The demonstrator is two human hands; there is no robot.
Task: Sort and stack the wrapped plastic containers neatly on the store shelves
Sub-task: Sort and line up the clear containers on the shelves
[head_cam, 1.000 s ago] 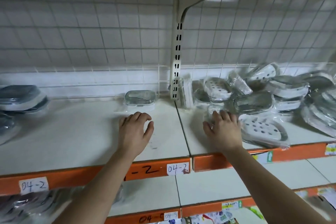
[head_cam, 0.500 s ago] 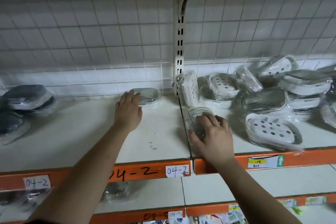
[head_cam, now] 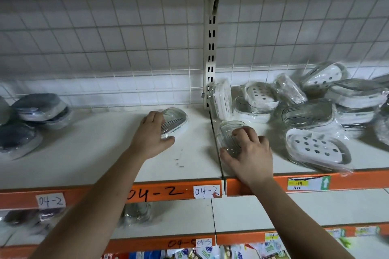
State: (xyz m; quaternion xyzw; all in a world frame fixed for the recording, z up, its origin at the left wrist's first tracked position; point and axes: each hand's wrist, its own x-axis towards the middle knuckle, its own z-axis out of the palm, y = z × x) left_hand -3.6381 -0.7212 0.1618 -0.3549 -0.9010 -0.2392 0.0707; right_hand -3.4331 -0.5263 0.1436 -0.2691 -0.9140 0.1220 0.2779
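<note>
My left hand (head_cam: pixel 152 135) grips a clear ribbed wrapped container (head_cam: pixel 175 121) lying on the white shelf (head_cam: pixel 90 153), thumb at its near edge and fingers over its left side. Just right of the shelf seam, my right hand (head_cam: pixel 248 150) holds a second clear ribbed container (head_cam: pixel 228 134), fingers curled over its top. A jumbled pile of wrapped containers (head_cam: pixel 309 111) fills the shelf to the right, with a white perforated one (head_cam: pixel 315 146) nearest the front edge.
Dark grey wrapped containers (head_cam: pixel 40 109) are stacked at the far left of the shelf. A slotted upright post (head_cam: pixel 211 57) and wire grid back the shelf. Orange shelf edges (head_cam: pixel 168 192) carry labels. More wrapped items lie on the lower shelf (head_cam: pixel 136 213).
My left hand reached back from mid-shelf and closed on the clear container near the post. My right hand took the other clear container and drew it toward the seam.
</note>
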